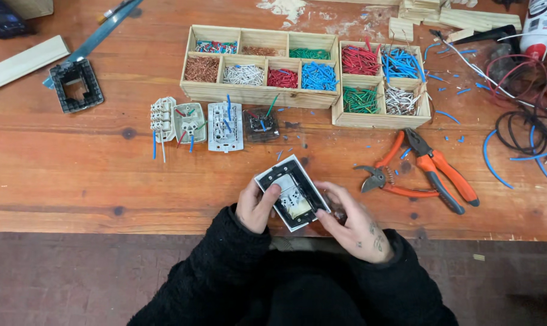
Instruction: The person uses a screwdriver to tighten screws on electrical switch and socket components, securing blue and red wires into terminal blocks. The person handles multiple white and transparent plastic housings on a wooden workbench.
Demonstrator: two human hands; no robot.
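I hold a square wall-switch module [292, 192] with a white frame and dark inside, tilted, just above the near edge of the wooden workbench [104, 175]. My left hand [255, 205] grips its left side, thumb on the frame. My right hand [352, 223] grips its lower right corner. Both sleeves are black and fuzzy.
Several switch modules with wire stubs [225, 125] lie in a row ahead. Behind them stand two wooden divider trays [258, 95] [382, 119] of coloured wire pieces. Orange pliers and cutters [427, 172] lie right, loose cables [527, 121] far right, a black frame [76, 86] left.
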